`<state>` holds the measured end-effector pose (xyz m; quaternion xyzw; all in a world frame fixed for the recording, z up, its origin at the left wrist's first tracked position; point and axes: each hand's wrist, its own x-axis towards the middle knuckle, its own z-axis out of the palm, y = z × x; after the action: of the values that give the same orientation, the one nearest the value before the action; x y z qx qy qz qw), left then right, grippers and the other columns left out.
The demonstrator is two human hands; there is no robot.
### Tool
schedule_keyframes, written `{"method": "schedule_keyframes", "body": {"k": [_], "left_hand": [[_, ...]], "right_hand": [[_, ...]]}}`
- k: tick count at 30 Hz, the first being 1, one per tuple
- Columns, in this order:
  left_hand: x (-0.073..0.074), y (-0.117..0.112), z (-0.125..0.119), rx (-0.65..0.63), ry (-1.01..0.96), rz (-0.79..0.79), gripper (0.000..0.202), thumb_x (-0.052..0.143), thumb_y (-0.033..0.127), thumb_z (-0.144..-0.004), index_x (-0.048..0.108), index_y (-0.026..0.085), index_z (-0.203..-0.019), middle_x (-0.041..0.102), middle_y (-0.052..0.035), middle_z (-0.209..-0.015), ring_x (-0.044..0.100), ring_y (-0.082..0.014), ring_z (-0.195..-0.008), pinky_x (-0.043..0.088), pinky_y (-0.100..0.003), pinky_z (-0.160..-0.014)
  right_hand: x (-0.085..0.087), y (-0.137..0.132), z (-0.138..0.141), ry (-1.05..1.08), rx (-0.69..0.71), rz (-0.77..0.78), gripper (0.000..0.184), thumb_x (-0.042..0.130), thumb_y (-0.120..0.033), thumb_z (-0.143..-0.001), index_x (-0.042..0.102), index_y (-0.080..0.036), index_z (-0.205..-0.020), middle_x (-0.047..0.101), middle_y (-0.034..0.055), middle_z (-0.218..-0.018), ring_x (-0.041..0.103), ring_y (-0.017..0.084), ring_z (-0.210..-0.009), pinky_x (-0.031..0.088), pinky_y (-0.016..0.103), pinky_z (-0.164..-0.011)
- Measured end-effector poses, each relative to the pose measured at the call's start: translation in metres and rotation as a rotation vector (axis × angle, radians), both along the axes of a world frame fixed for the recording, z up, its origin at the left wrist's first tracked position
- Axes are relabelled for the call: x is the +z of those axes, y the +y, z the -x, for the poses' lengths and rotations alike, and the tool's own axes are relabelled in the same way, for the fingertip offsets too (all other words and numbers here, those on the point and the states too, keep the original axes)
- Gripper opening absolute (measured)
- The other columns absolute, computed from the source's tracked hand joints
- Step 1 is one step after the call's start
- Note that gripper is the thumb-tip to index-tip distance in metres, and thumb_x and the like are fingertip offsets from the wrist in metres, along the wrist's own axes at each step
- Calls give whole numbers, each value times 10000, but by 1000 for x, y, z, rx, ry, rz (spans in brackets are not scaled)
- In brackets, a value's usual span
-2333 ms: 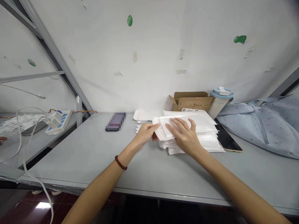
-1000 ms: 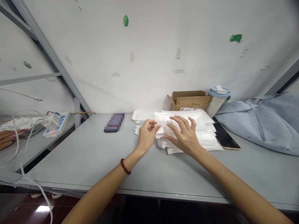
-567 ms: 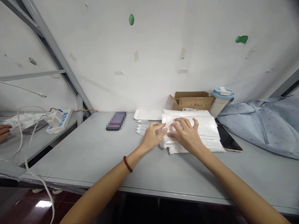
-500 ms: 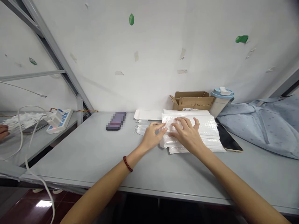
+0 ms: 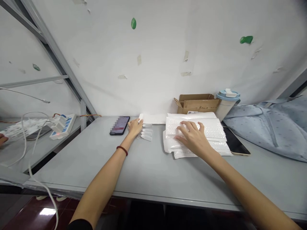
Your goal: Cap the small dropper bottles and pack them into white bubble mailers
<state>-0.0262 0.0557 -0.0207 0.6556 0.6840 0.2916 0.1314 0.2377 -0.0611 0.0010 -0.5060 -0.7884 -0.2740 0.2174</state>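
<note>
My left hand [image 5: 135,126], with a dark red bead bracelet [image 5: 122,150] at the wrist, is at the left end of a flat white packet [image 5: 154,119] by the wall. Its fingers are curled together, and whatever they pinch is hidden. Several small white tags with loops [image 5: 146,134] lie just right of this hand. Over a stack of white bubble mailers [image 5: 174,127], my right hand [image 5: 192,135] is held with its fingers bent and apart, gripping nothing visible.
A phone [image 5: 120,125] lies left of my left hand. Behind the mailers stand a cardboard box [image 5: 200,103] and a blue-lidded cup [image 5: 225,105]. A tablet [image 5: 236,143] and a blue fabric bag [image 5: 268,127] are at right. Left, a power strip [image 5: 67,126] sits near another person's hand [image 5: 3,139].
My left hand has left the mailers and moved left to the end of the flat packet, past the tags. My right hand has stayed almost still over the mailers.
</note>
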Motion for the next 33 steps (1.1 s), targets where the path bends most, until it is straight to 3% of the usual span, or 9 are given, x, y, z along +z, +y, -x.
{"method": "schedule_keyframes", "body": {"k": [6,10,14,22,26,29,33], "left_hand": [[-5,-1,-6,-19,68,30,441,326,445,-910,652,188,-1058,549,-118,-1307,347,-368,-1256,304,-504,-962],[-6,-3,-7,-44,118,-17,413,340,416,-909,668,175,-982,488,-110,-1369,330,-380,-1246,296,-534,-969],[-7,-3,-8,-79,143,-59,402,353,394,-912,647,146,-1026,462,-126,-1388,318,-361,-1252,288,-510,-994],[-10,-2,-5,-113,112,-15,388,386,393,-902,656,140,-786,646,-165,-1088,382,-384,-1217,333,-524,-952],[-1,-5,-5,-113,39,-73,362,425,370,-896,645,106,-1009,583,-180,-1231,405,-308,-1258,319,-430,-1025],[9,-10,-7,-101,-53,-124,456,427,374,-899,541,82,-1229,482,-180,-1360,448,-260,-1250,352,-357,-1030],[19,-19,-9,-127,-430,-239,549,540,347,-831,472,100,-1316,375,-164,-1444,506,-258,-1208,413,-333,-1003]], "right_hand": [[-2,0,1,-18,-11,20,230,555,-351,-875,572,-169,-1014,583,163,-1193,523,287,-1068,281,553,-935],[-1,-1,1,-18,-14,30,227,543,-350,-882,567,-171,-1019,581,157,-1198,523,283,-1072,284,556,-935],[0,-1,1,-23,-18,41,223,539,-339,-884,564,-170,-1027,580,156,-1200,522,283,-1075,283,557,-936],[-1,-2,1,-21,-16,50,218,533,-318,-884,563,-167,-1039,571,166,-1218,510,293,-1089,283,554,-934],[1,-3,2,-19,-19,66,215,531,-314,-885,563,-168,-1039,569,167,-1224,509,295,-1094,284,558,-934],[2,-3,2,-18,-23,85,214,528,-314,-886,562,-170,-1041,565,167,-1229,506,295,-1100,284,563,-935],[2,-3,2,-11,-21,90,218,525,-314,-886,564,-166,-1041,564,165,-1231,507,298,-1097,287,570,-932]]}}
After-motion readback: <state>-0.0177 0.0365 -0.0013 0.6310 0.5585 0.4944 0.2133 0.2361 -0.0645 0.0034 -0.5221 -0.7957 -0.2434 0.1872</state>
